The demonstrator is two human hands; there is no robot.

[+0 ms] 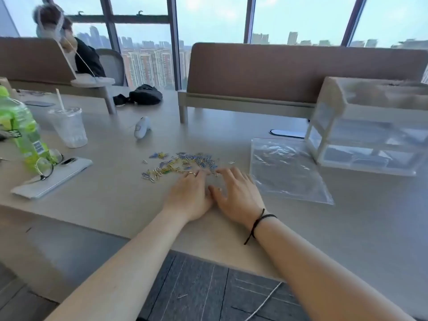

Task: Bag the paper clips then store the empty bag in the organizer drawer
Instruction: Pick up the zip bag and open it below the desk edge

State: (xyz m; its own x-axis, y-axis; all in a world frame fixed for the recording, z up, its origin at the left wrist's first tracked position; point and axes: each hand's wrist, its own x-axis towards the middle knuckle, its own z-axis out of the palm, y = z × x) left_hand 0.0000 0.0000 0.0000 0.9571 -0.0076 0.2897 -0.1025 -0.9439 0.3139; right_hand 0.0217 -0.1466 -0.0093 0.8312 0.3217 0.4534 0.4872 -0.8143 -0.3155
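A loose scatter of blue, yellow and silver paper clips lies on the grey table. My left hand and my right hand rest side by side, palms down, at the near edge of the pile, fingers spread and touching the nearest clips. Neither hand holds anything. A clear zip bag lies flat to the right of my right hand. Behind it stands a translucent organizer with drawers, the drawers closed.
A plastic cup with a straw, a green bottle, glasses on a white case sit at the left. A white device lies beyond the clips. A brown divider stands behind. A person sits at far left.
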